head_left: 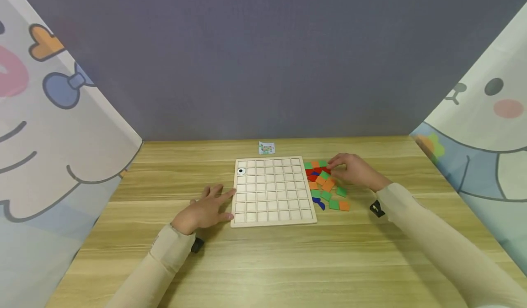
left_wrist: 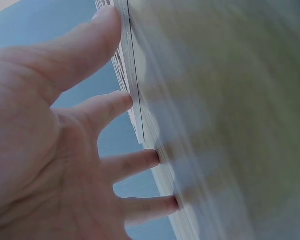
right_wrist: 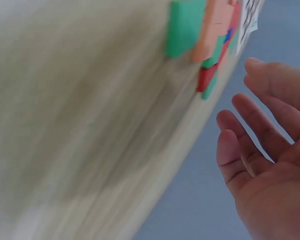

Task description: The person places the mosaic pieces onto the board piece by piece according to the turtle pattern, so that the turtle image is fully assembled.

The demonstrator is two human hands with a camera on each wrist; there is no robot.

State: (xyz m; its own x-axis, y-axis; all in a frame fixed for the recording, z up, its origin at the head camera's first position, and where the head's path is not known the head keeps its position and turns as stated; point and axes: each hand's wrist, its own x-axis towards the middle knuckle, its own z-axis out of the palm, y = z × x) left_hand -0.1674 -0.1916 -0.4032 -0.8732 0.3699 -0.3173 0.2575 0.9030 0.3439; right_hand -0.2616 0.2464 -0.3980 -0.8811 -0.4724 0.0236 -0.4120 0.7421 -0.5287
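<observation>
Wood table (head_left: pixel 263 262), grey wall (head_left: pixel 263 61) behind; board (head_left: pixel 272 196) mid-table, thin, should be stiff and fairly light; take it by the rim; near square, no clear long axis, rows run roughly left-right; disc (head_left: pixel 241 171) in its leftmost column; tiles (head_left: pixel 328 184) just right, likely light and rigid, pinch by edges, angles mixed; left hand (head_left: pixel 206 211) spread, fingertips at board's left edge; right hand (head_left: pixel 352 168) loosely bent by tiles, nothing seen in it; card (head_left: pixel 266 148) beyond board.

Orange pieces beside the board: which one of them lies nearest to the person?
The rightmost orange piece, directly right of a green piece; the other visible orange pieces lie farther back.
</observation>
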